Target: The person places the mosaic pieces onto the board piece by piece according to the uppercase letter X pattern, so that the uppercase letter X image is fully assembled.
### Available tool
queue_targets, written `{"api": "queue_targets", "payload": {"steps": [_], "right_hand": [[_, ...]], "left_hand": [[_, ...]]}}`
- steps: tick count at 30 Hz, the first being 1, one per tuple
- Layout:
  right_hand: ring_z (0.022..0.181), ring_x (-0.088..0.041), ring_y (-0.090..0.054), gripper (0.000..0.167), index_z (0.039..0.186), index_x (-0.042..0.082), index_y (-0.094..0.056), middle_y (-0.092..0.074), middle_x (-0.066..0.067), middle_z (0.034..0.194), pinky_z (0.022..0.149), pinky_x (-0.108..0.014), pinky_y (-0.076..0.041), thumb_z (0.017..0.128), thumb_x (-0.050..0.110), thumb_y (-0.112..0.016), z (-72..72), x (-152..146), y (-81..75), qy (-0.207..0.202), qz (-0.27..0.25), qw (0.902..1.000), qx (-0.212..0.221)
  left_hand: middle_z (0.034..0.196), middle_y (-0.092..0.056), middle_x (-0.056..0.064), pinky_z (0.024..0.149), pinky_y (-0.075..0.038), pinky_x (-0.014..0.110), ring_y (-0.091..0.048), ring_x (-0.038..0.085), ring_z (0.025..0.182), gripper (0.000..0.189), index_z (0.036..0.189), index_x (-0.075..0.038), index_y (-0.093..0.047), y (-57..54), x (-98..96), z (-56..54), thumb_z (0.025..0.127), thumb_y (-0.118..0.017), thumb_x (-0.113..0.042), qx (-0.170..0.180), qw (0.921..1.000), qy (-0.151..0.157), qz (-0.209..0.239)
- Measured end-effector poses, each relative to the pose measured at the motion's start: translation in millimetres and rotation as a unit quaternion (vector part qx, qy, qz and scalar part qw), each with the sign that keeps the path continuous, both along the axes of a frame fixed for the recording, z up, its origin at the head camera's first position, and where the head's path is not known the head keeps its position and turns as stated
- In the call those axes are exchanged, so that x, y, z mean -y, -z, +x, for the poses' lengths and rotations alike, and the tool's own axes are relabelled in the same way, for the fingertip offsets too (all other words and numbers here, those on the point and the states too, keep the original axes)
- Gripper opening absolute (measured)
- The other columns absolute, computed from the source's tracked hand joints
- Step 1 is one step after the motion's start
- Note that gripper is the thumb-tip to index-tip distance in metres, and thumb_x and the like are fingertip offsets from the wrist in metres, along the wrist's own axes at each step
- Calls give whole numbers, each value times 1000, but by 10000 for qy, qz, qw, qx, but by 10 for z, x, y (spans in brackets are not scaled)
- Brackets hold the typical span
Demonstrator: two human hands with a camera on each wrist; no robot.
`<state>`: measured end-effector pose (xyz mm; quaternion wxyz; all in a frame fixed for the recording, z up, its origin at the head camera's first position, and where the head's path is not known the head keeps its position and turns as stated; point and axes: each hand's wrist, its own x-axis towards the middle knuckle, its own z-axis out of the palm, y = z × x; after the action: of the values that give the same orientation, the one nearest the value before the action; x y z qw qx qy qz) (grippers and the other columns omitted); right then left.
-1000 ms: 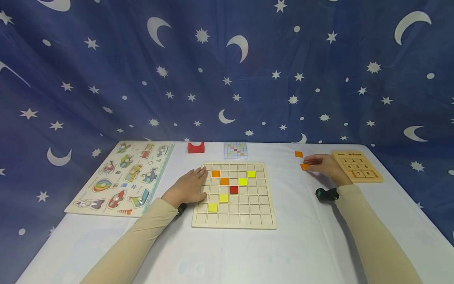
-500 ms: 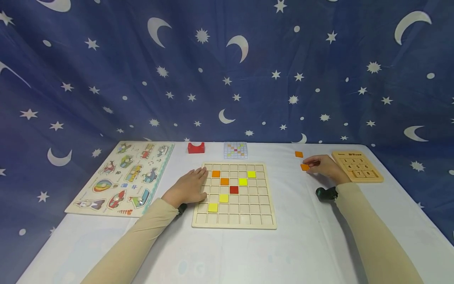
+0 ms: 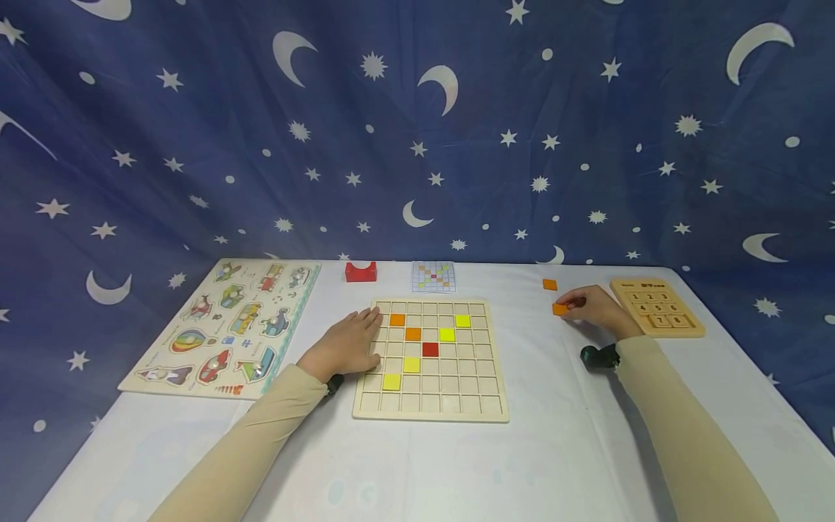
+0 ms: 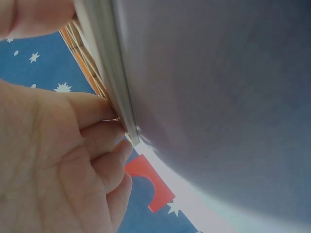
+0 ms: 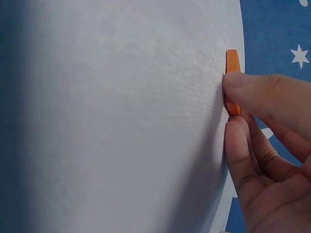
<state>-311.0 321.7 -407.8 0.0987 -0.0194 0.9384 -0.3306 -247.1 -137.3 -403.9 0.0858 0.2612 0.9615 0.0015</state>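
Note:
My left hand (image 3: 344, 344) rests on the left edge of a wooden grid board (image 3: 450, 403), fingers extended over its rim. In the left wrist view the fingers (image 4: 97, 109) touch the board's side. Several coloured tiles sit in the grid: yellow ones, two orange ones and a red tile (image 3: 430, 349) near the middle. Over to the right, my right hand (image 3: 596, 310) pinches an orange square tile (image 3: 559, 309) between thumb and fingertip, at the tablecloth. The right wrist view shows this orange tile (image 5: 233, 60) edge-on. Another orange tile (image 3: 550, 285) lies just beyond.
A pattern card (image 3: 433, 277) lies behind the board, with a red notched block (image 3: 361, 272) to its left. A picture puzzle board (image 3: 222, 326) covers the left side. Right of my right hand lies a wooden number puzzle (image 3: 659, 308).
The right hand's fingers have closed on the nearer orange tile, which now looks slightly tilted. My left hand and the board have stayed in place.

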Motion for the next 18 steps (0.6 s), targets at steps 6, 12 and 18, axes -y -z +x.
{"api": "queue_targets", "payload": {"steps": [6,12,18], "right_hand": [[83,-18,-49,34,112,-5,-65,-63,-15,96,68,-19,-43,80,6,-70,38,45,3,-133,19,9994,-318],[81,-16,-53,32,108,-5,-66,-65,-15,93,69,-15,-45,78,5,-69,102,212,-22,-454,-69,9972,-595],[77,-16,-53,29,103,-5,-67,-65,-15,89,69,-16,-48,75,1,-70,221,521,-120,-840,-236,9932,-770]], "left_hand": [[154,-24,20,119,-22,44,-23,33,144,75,145,7,-27,-8,-1,5,86,-51,-34,7,10000,12,-14],[154,-25,20,119,-22,44,-23,33,144,75,144,7,-28,-17,0,12,86,-51,-33,19,10000,28,-3],[154,-25,20,119,-22,44,-24,32,144,75,144,6,-28,10,7,-4,85,-50,-34,-30,10000,40,-50]]}}
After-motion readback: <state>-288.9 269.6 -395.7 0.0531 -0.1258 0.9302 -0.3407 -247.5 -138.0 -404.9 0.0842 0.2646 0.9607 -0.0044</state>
